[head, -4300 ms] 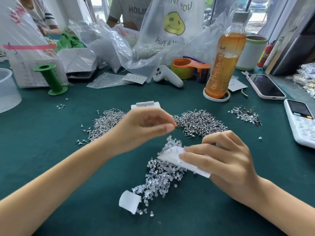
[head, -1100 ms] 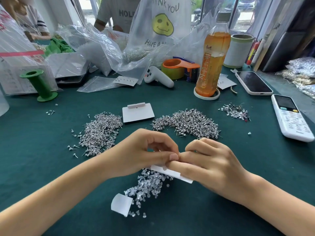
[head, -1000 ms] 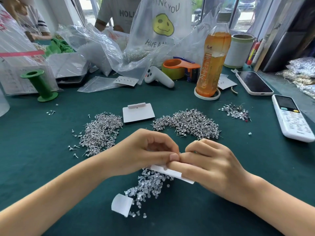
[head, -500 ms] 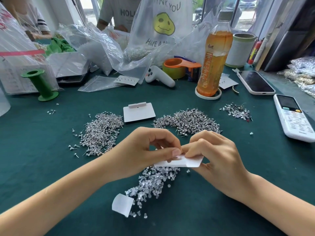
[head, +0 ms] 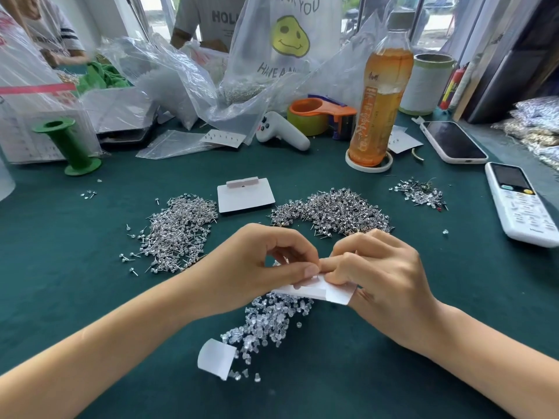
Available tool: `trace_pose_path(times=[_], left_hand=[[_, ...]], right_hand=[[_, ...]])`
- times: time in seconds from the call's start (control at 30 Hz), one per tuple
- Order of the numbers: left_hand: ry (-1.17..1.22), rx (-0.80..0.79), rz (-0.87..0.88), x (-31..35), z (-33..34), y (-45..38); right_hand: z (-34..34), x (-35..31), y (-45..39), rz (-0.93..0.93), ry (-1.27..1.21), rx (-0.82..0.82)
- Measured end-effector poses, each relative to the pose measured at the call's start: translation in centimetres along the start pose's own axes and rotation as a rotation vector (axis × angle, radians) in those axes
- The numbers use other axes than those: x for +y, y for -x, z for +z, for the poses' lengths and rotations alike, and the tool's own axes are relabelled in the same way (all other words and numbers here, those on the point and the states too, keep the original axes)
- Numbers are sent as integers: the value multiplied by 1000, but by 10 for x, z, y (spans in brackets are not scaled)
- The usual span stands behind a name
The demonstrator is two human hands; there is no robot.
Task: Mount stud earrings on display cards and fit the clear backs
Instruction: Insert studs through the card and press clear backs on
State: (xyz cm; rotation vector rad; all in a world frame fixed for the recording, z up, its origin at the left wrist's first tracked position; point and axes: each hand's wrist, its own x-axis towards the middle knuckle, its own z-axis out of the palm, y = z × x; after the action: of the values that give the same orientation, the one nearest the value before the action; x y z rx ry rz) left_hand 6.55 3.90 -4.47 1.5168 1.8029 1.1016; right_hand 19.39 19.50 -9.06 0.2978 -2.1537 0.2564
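Both hands pinching one display card at frame centre.

Left hand [head: 257, 267] and right hand [head: 378, 273] together, fingertips touching, clamped on display card [head: 317, 290] above clear backs [head: 269, 322] heap; stud earrings [head: 332, 208] piled beyond.

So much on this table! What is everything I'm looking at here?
Silver stud earring heaps: three, green table centre and right.
Clear plastic backs pile: one, under the hands.
White display card: one, gripped in both hands.
Blank white card: one, between the stud heaps.
Curled white paper scrap: one, near edge.
Orange drink bottle: one, back right.
Green plastic spool: one, back left.
Orange tape dispenser: one, behind.
Smartphone and white remote: right.
Left hand, right hand: fingers pinching the card.
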Motion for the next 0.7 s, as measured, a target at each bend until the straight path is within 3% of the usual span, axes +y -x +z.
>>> trace_pose_path(times=[0.47, 0.7], left_hand=[[-40, -19, -10, 3, -5, -3], [98, -68, -107, 8, -11, -7]], right_hand=[[-4, -1, -3, -48, 60, -18], [-7, -5, -7, -101, 104, -6]])
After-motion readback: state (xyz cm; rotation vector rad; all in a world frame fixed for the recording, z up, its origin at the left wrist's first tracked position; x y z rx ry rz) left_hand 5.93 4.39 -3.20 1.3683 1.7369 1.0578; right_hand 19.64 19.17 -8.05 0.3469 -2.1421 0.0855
